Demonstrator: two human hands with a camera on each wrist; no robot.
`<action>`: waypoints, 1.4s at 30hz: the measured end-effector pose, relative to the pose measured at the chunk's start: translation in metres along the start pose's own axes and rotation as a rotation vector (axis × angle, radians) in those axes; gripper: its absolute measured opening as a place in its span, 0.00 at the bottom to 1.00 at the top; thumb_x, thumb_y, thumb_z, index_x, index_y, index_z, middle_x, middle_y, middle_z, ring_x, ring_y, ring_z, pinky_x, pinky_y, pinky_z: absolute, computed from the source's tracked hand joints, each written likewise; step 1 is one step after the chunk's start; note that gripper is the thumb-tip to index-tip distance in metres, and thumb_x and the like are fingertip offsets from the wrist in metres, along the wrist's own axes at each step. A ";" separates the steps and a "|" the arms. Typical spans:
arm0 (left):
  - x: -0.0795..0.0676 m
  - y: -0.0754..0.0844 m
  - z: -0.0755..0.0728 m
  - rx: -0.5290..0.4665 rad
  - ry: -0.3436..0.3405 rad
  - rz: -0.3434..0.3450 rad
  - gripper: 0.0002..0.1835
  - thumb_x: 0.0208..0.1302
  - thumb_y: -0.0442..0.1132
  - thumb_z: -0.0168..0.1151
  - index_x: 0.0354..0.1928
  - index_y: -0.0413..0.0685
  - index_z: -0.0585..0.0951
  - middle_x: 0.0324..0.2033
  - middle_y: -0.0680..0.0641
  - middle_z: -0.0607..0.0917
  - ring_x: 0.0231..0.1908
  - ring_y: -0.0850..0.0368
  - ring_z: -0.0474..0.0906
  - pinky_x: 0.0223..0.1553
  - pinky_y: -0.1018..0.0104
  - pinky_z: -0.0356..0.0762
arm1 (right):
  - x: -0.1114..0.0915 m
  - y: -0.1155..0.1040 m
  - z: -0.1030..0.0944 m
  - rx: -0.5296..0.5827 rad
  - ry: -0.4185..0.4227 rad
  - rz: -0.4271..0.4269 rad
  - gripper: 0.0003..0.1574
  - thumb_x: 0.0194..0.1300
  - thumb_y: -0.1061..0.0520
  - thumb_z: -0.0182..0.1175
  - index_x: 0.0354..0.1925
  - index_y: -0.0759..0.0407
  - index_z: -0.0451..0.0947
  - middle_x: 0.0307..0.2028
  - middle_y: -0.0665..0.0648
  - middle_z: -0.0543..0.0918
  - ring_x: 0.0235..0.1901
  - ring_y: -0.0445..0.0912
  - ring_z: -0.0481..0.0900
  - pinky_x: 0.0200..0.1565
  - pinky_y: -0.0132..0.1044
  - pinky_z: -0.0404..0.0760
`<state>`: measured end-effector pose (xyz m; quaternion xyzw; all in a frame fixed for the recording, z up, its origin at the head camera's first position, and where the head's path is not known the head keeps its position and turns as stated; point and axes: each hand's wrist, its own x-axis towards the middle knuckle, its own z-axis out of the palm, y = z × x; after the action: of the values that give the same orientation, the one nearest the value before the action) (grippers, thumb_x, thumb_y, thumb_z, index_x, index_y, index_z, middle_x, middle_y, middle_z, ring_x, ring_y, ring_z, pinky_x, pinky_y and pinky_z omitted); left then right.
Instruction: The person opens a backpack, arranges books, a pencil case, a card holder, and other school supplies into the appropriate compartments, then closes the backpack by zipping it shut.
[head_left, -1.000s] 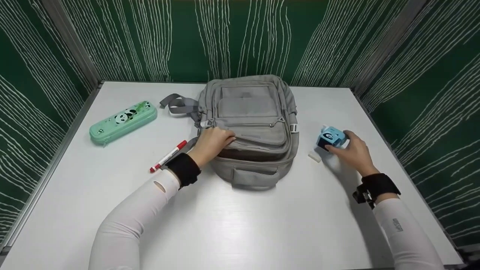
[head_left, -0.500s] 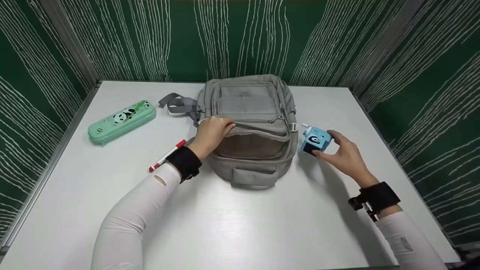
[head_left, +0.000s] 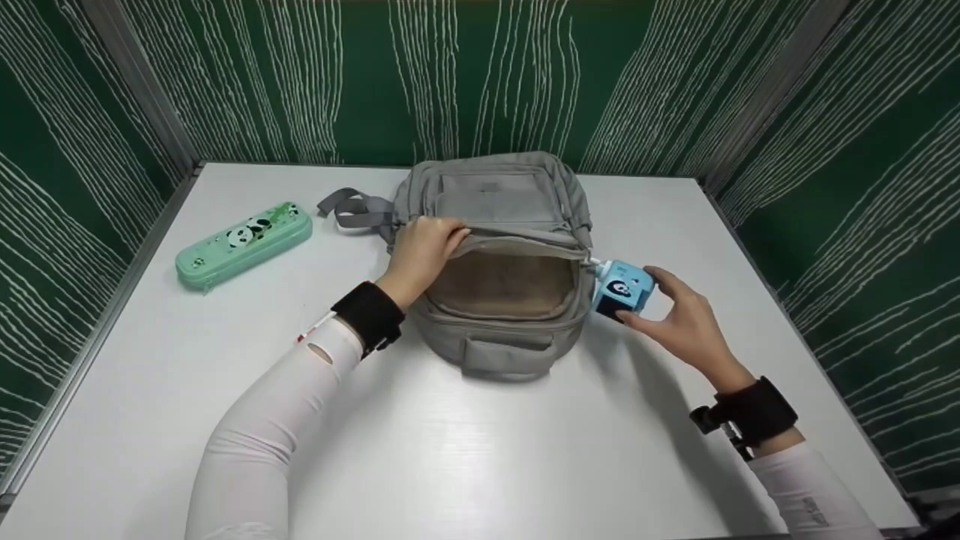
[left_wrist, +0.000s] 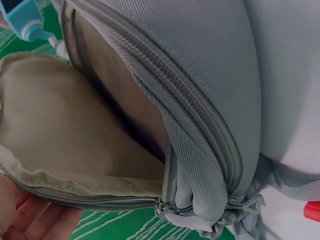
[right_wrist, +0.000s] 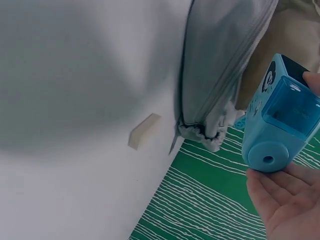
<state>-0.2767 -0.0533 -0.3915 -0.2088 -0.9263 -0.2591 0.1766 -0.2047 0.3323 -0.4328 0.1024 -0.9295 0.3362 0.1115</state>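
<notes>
A grey backpack (head_left: 499, 204) lies in the middle of the white table. My left hand (head_left: 421, 256) pinches the edge of its pocket flap and holds it up, so the beige lining (left_wrist: 65, 125) shows in the left wrist view. At the bag's right side, my right hand (head_left: 688, 321) grips a light blue crank pencil sharpener (head_left: 626, 288) with a panda print, thumb on one side and fingers on the other. Its round pencil hole and clear blue drawer face the right wrist camera (right_wrist: 275, 125). The crank end overlaps the pocket's right edge in the head view.
A mint green pencil case (head_left: 244, 246) with pandas lies at the back left. A red and white marker (head_left: 315, 327) is mostly hidden behind the left forearm. Beside the bag lies a small whitish block (right_wrist: 144, 131). A loose strap (head_left: 356, 208) extends from the bag's left.
My left hand has lifted the pocket flap away from me, and the pocket gapes wider. My right hand has picked up the pencil sharpener and carried it left to the bag's side.
</notes>
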 end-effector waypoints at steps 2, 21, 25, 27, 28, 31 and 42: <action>0.001 0.000 -0.001 0.001 0.003 -0.002 0.16 0.76 0.46 0.57 0.49 0.46 0.89 0.39 0.43 0.92 0.38 0.48 0.89 0.42 0.53 0.87 | -0.002 -0.003 0.000 0.012 0.013 -0.007 0.50 0.58 0.51 0.76 0.71 0.67 0.67 0.68 0.72 0.76 0.67 0.71 0.73 0.66 0.70 0.71; 0.001 0.001 0.000 -0.005 0.050 0.006 0.14 0.75 0.45 0.59 0.47 0.46 0.90 0.40 0.44 0.93 0.41 0.45 0.90 0.43 0.48 0.87 | 0.049 -0.027 0.069 0.029 -0.168 -0.082 0.51 0.60 0.46 0.75 0.72 0.66 0.65 0.62 0.71 0.79 0.62 0.64 0.79 0.61 0.60 0.78; 0.003 0.000 -0.002 -0.010 0.055 0.011 0.14 0.75 0.45 0.58 0.47 0.46 0.89 0.40 0.44 0.93 0.41 0.46 0.90 0.43 0.49 0.87 | 0.063 -0.032 0.080 0.022 -0.191 -0.079 0.52 0.62 0.44 0.74 0.74 0.62 0.63 0.60 0.70 0.80 0.59 0.62 0.81 0.58 0.57 0.79; 0.003 0.000 -0.004 -0.015 0.052 0.018 0.15 0.76 0.45 0.58 0.48 0.46 0.89 0.40 0.43 0.93 0.39 0.46 0.90 0.42 0.51 0.87 | 0.071 -0.036 0.084 0.022 -0.198 -0.070 0.54 0.63 0.44 0.72 0.77 0.59 0.58 0.60 0.70 0.80 0.57 0.62 0.82 0.57 0.57 0.79; 0.003 0.000 -0.004 -0.016 0.053 0.022 0.15 0.76 0.45 0.58 0.48 0.46 0.89 0.40 0.43 0.93 0.39 0.47 0.90 0.42 0.51 0.87 | 0.074 -0.038 0.085 0.022 -0.201 -0.065 0.55 0.64 0.44 0.72 0.78 0.59 0.56 0.60 0.70 0.80 0.56 0.61 0.82 0.57 0.57 0.80; 0.003 0.000 -0.006 -0.023 0.052 0.032 0.15 0.77 0.44 0.57 0.49 0.46 0.89 0.39 0.43 0.92 0.36 0.48 0.89 0.40 0.54 0.86 | 0.084 -0.043 0.088 0.001 -0.205 -0.082 0.57 0.67 0.46 0.69 0.80 0.62 0.49 0.63 0.73 0.77 0.57 0.64 0.81 0.60 0.58 0.79; 0.004 0.000 -0.008 -0.030 0.066 0.033 0.15 0.76 0.46 0.57 0.49 0.47 0.89 0.41 0.45 0.93 0.40 0.48 0.90 0.44 0.52 0.87 | 0.118 -0.053 0.105 -0.048 -0.159 -0.273 0.45 0.69 0.61 0.64 0.72 0.81 0.54 0.72 0.82 0.60 0.74 0.71 0.61 0.76 0.62 0.62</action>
<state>-0.2787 -0.0567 -0.3835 -0.2180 -0.9123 -0.2771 0.2083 -0.3174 0.2108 -0.4466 0.2512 -0.9206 0.2867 0.0846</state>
